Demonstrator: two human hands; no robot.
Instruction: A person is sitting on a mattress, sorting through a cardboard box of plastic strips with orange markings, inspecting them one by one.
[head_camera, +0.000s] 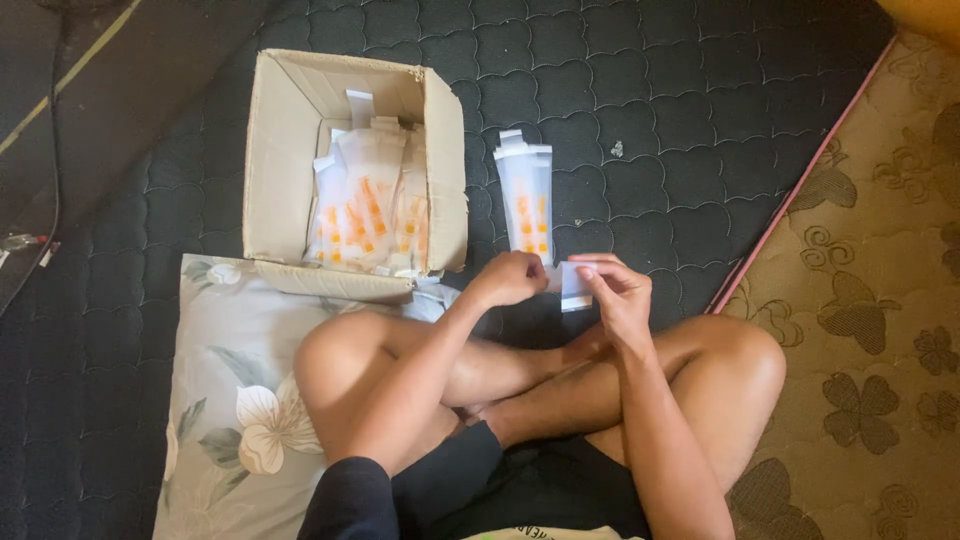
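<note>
I keep my left hand (512, 278) clenched at the tube's (527, 207) lower end, my right hand (612, 290) pinching the small white piece (574, 287) squarely, steady, without crushing.

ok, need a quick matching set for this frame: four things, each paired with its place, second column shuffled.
Things:
1. cardboard box
2. packet
3. floral pillow
4. patterned rug

Places:
a. under the person's left leg
b. far right, beside the dark quilted mat
c. lying on the mat just beyond both hands
d. open, left of the loose packet, full of packets

Pairs: 1-d, 2-c, 3-a, 4-b
</note>
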